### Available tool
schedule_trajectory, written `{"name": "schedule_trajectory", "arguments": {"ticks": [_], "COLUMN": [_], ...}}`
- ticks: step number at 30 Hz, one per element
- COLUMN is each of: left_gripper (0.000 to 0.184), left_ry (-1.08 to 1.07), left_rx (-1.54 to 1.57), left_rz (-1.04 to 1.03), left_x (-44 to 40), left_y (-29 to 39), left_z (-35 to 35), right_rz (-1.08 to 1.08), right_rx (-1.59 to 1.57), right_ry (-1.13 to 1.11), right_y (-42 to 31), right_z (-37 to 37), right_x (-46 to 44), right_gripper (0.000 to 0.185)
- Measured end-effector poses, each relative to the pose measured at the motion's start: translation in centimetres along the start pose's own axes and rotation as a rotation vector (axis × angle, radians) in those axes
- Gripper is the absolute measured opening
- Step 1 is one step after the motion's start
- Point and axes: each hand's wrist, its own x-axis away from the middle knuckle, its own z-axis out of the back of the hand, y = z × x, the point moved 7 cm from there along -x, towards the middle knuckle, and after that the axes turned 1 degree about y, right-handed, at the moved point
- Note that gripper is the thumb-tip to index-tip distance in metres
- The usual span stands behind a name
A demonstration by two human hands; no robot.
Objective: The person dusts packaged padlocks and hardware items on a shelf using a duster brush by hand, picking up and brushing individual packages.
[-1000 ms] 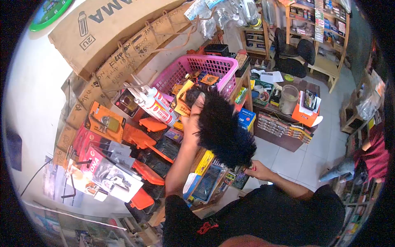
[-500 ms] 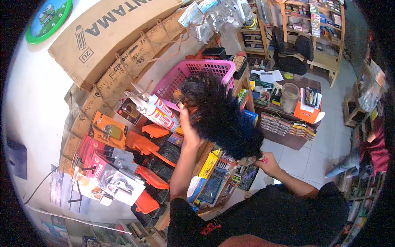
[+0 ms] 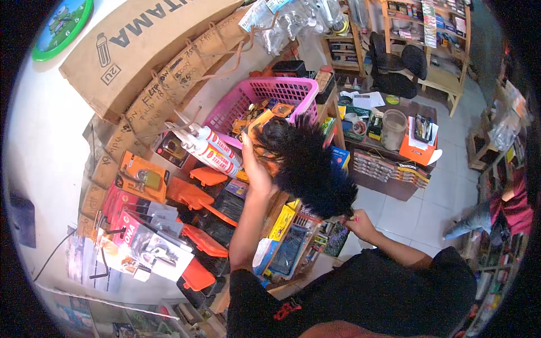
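A black feather duster (image 3: 310,163) slants across the middle of the head view. My right hand (image 3: 362,224) is closed round its handle end, where a bit of pink shows. My left hand (image 3: 258,172) grips an orange-yellow package (image 3: 262,120), thumb upward. The feathers lie against this package and hide much of it, along with most of that hand's fingers. Just behind the package stands a pink plastic basket (image 3: 310,101) with small packaged goods in it. White sealant tubes (image 3: 217,152) with red print lean left of my left hand.
Orange-lidded boxes (image 3: 203,239) line the shelf left of my left forearm. Carded goods (image 3: 158,248) hang on the wall. A display table (image 3: 389,180) and black chair (image 3: 400,65) stand beyond. Another person's maroon sleeve (image 3: 515,203) shows at far right.
The duster has shifted slightly down and left, uncovering more of the basket's contents and the orange-yellow package. My right hand has moved slightly left. The whole view has shifted a little.
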Motion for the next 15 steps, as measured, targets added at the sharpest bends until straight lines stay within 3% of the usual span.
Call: {"name": "schedule_trajectory", "arguments": {"ticks": [3, 6, 9, 12, 15], "left_gripper": [0.077, 0.082, 0.082, 0.083, 0.082], "left_ry": [-0.4, -0.322, -0.273, -0.235, -0.303], "left_rx": [0.105, 0.092, 0.082, 0.169, 0.211], "left_rz": [0.085, 0.072, 0.043, 0.058, 0.051], "left_x": [0.4, 0.1, -0.4, -0.3, -1.0], "left_y": [-0.1, 0.0, 0.2, 0.1, -0.1], "left_z": [-2.1, -1.8, -1.3, -1.2, -0.7], "right_rz": [-0.015, -0.113, -0.062, -0.034, 0.158], "right_rx": [-0.074, 0.05, -0.119, 0.093, 0.228], "right_ry": [-0.038, -0.087, -0.014, -0.026, -0.119], "right_y": [2.3, 6.9, 7.4, 7.4, 4.5], "right_z": [-0.7, -0.5, -1.1, -0.9, -1.5], "right_x": [0.2, 0.8, 0.7, 0.4, 1.2], "right_gripper": [0.029, 0.029, 0.029, 0.025, 0.014]}}
